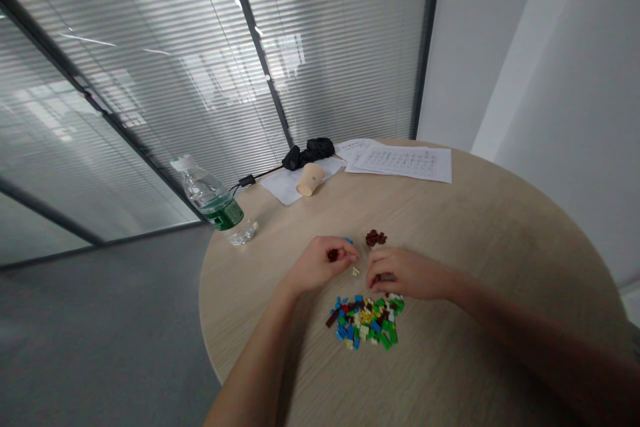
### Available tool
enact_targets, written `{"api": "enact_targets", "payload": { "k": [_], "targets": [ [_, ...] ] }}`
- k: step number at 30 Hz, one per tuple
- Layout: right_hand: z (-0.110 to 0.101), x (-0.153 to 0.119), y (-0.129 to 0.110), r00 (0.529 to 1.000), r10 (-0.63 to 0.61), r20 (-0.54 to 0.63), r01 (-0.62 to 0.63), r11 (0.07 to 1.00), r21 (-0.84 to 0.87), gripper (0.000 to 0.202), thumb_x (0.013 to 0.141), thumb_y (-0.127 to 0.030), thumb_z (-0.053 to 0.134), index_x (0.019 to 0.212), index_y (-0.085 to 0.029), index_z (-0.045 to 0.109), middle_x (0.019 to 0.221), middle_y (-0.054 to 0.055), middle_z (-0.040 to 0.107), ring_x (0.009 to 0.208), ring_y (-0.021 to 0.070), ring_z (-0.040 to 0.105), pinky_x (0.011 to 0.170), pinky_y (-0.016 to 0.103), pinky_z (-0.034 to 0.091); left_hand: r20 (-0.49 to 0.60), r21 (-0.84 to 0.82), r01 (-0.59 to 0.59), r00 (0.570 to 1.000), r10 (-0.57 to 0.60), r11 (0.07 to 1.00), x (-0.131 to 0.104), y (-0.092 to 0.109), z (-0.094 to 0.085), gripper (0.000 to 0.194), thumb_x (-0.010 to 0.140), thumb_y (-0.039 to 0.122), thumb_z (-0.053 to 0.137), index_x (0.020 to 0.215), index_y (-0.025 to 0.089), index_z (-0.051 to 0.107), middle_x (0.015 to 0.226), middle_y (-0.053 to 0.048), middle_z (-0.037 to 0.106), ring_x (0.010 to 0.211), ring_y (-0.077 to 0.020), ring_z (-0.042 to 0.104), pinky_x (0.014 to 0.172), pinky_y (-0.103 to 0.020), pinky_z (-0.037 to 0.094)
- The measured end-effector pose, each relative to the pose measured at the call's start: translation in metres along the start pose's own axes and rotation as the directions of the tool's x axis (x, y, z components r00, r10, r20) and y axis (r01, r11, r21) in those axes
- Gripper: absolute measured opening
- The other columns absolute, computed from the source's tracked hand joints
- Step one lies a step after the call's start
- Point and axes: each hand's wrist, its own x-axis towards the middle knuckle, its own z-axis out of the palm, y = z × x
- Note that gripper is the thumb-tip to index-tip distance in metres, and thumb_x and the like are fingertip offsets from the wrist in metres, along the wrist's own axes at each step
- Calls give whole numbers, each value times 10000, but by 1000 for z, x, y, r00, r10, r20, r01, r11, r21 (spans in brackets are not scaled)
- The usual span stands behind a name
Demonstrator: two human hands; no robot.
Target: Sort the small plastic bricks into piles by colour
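Note:
My left hand (323, 263) is curled around dark brown pieces (333, 255), its fingertips near a few cream pieces (355, 271) on the table. To the right, my right hand (393, 271) has its fingers bent inward, with something dark and hard to make out inside them. A mixed pile of small building bricks (367, 321), in blue, green, yellow, white and brown, lies just below both hands. Beyond the right hand sits a small cluster of reddish-brown pieces (376, 237). A bit of blue (349, 240) shows behind my left fingers.
On the round wooden table (480, 213), a clear bottle with a green label (223, 212) stands at the left edge. Farther back are a paper cup on its side (311, 179), a black bundle (309, 153) with a cable, and printed sheets (405, 161).

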Motion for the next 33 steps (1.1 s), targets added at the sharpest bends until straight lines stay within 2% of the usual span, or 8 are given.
{"api": "enact_targets", "payload": {
  "k": [3,5,8,11,15,21,27,33],
  "targets": [
    [-6,-1,9,991,46,-123,-53,997,-59,110,826,-199,553,827,-168,659,835,42,622,797,150,566,726,262,423,211,-138,56,977,-26,989,-4,8,0,166,758,229,536,799,121,655,563,39,483,506,-58,362,491,-181,281],
    [-10,-2,19,961,98,-260,-124,989,-86,117,838,-217,538,827,-173,647,833,44,621,800,155,562,726,271,421,308,-158,84,951,-32,984,-5,10,0,152,748,207,544,809,125,656,588,35,505,508,-53,362,489,-179,279],
    [-12,-4,35,884,190,-428,-258,960,-106,108,836,-226,542,831,-180,641,838,45,627,801,161,563,736,283,419,399,-149,101,916,-33,984,-6,5,2,147,749,193,550,827,137,660,612,29,533,521,-53,390,504,-173,303],
    [-7,-4,45,856,219,-469,-311,941,-129,106,826,-242,556,822,-191,648,840,45,631,795,167,567,741,291,424,460,-126,97,887,-29,987,-5,-2,3,147,747,206,570,838,145,667,671,13,585,567,-64,457,543,-176,349],
    [0,-3,50,857,222,-466,-328,931,-159,124,829,-251,547,837,-202,660,856,51,637,807,175,571,742,295,429,489,-54,124,868,-82,991,-5,-3,3,168,702,218,632,847,147,678,680,4,612,584,-78,510,540,-176,370],
    [0,-2,51,848,264,-459,-366,919,-147,156,844,-263,521,878,-191,656,861,52,632,793,170,567,722,289,429,469,-33,140,876,-108,990,-7,4,2,153,680,195,644,820,161,695,624,3,614,553,-91,527,518,-189,380],
    [-5,-3,40,841,219,-495,-334,929,-157,143,843,-252,526,858,-191,655,841,47,634,797,166,563,737,290,425,451,-11,140,884,-120,990,-7,4,2,148,705,164,593,801,169,705,628,3,620,567,-86,530,519,-174,383],
    [-5,-1,22,855,142,-499,-252,954,-162,137,846,-215,521,826,-183,653,815,47,639,815,165,556,759,292,429,442,2,58,896,-53,998,-6,1,1,179,718,136,558,800,175,712,650,3,628,560,-74,508,535,-170,384]
  ]
}}
